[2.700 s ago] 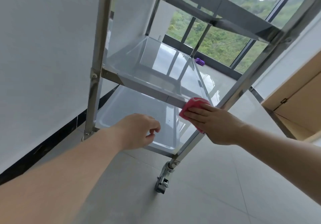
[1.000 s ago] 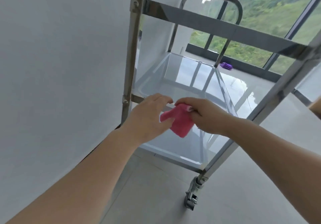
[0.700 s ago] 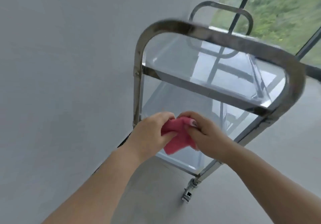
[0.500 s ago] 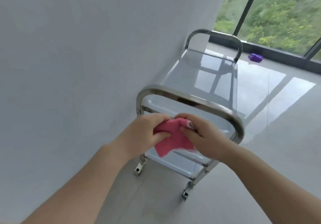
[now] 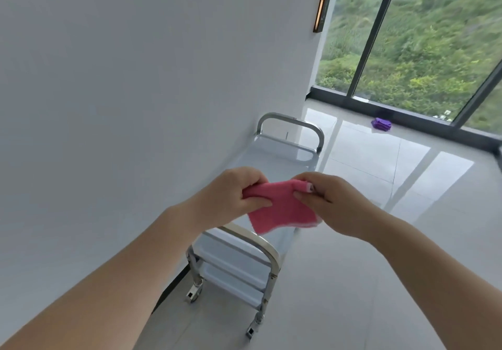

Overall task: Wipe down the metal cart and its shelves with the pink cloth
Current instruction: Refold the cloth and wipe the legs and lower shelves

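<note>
**Pink cloth held over the steel cart**

White wall [image 5: 122,78] fills the left side, with glossy grey floor tiles [image 5: 380,214] running to a tall window [image 5: 421,37] over a green hillside. Against the wall stands the metal cart [image 5: 269,249], its top shelf [image 5: 274,165] and lower shelves bare; no readable writing or brand shows anywhere. Above the top shelf, the left hand [image 5: 231,197] and right hand [image 5: 328,203] each pinch the pink cloth [image 5: 279,208], stretched between them, clear of the cart. A small purple object [image 5: 381,124] lies by the window.
</note>
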`<state>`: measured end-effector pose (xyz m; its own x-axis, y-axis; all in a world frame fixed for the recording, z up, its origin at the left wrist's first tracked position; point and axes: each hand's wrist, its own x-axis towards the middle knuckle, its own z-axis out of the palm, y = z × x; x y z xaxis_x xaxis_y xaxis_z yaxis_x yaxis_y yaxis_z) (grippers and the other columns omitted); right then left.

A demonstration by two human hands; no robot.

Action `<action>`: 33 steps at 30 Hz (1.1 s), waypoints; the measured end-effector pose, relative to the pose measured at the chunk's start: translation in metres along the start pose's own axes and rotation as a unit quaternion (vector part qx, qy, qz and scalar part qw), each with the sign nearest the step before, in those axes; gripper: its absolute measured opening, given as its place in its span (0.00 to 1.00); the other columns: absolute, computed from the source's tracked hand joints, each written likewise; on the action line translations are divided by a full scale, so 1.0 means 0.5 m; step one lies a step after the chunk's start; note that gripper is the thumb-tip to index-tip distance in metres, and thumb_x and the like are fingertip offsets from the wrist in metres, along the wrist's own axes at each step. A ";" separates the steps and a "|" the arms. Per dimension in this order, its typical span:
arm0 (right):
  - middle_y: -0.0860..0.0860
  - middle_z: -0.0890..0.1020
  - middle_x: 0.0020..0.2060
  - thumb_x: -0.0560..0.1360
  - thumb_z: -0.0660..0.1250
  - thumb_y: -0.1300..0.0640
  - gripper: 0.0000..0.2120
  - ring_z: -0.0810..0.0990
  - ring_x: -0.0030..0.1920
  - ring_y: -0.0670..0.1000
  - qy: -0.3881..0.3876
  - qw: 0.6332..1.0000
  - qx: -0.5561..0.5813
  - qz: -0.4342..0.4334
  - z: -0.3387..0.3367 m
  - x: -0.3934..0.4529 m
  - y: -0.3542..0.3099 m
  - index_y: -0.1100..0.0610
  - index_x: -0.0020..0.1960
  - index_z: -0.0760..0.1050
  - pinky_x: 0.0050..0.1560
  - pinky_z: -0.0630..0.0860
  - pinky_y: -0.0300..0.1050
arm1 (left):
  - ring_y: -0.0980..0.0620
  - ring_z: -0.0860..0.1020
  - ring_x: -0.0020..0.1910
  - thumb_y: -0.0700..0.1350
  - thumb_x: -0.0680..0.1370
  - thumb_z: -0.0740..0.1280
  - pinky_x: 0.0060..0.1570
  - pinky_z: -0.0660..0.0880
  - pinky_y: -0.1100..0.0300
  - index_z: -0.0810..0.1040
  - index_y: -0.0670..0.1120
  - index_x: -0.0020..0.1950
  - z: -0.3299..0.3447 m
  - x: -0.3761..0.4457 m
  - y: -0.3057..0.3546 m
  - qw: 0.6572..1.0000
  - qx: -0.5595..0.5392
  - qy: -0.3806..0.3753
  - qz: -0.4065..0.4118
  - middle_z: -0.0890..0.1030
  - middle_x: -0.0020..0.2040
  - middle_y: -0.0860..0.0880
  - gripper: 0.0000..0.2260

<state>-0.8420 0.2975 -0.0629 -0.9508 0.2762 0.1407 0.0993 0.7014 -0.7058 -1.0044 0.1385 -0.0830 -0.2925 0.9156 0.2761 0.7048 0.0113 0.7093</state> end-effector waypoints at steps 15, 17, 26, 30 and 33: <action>0.50 0.81 0.42 0.78 0.63 0.59 0.07 0.77 0.44 0.52 -0.089 0.995 -0.008 -0.033 -0.073 0.353 0.166 0.50 0.51 0.77 0.47 0.74 0.46 | 0.53 0.77 0.38 0.43 0.71 0.74 0.40 0.76 0.56 0.79 0.47 0.46 -0.028 0.231 -0.171 0.989 -0.040 0.109 -0.088 0.79 0.40 0.50 0.07; 0.49 0.80 0.38 0.78 0.63 0.59 0.09 0.76 0.40 0.50 -0.104 0.993 0.005 -0.056 -0.081 0.411 0.188 0.46 0.47 0.76 0.43 0.73 0.44 | 0.50 0.77 0.39 0.43 0.71 0.74 0.41 0.76 0.53 0.78 0.47 0.46 -0.036 0.263 -0.188 0.985 -0.026 0.133 -0.108 0.79 0.40 0.49 0.07; 0.41 0.80 0.37 0.77 0.64 0.61 0.10 0.76 0.38 0.39 -0.258 0.940 0.111 -0.192 -0.098 0.646 0.321 0.47 0.48 0.77 0.38 0.71 0.29 | 0.56 0.77 0.39 0.42 0.70 0.74 0.41 0.75 0.62 0.79 0.48 0.46 0.018 0.376 -0.196 0.911 0.071 0.309 -0.263 0.79 0.41 0.52 0.07; 0.49 0.83 0.42 0.72 0.70 0.60 0.13 0.79 0.40 0.44 -0.371 0.890 0.163 -0.212 -0.113 0.679 0.333 0.44 0.51 0.77 0.43 0.78 0.40 | 0.60 0.76 0.38 0.42 0.70 0.74 0.39 0.72 0.69 0.79 0.50 0.44 0.072 0.395 -0.133 0.859 0.108 0.377 -0.328 0.77 0.39 0.56 0.08; 0.55 0.81 0.41 0.68 0.74 0.60 0.19 0.79 0.38 0.47 -0.452 0.850 0.138 -0.233 -0.120 0.671 0.318 0.43 0.54 0.76 0.38 0.78 0.42 | 0.61 0.75 0.38 0.42 0.70 0.74 0.39 0.70 0.71 0.78 0.53 0.44 0.120 0.384 -0.067 0.817 0.136 0.424 -0.368 0.77 0.39 0.58 0.09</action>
<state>-1.1275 0.5408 -0.0864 -0.7176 -0.6944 -0.0527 -0.3037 0.3802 -0.8736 -1.0452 0.3378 -0.0927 -0.9625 0.0152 0.2709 0.2203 0.6268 0.7474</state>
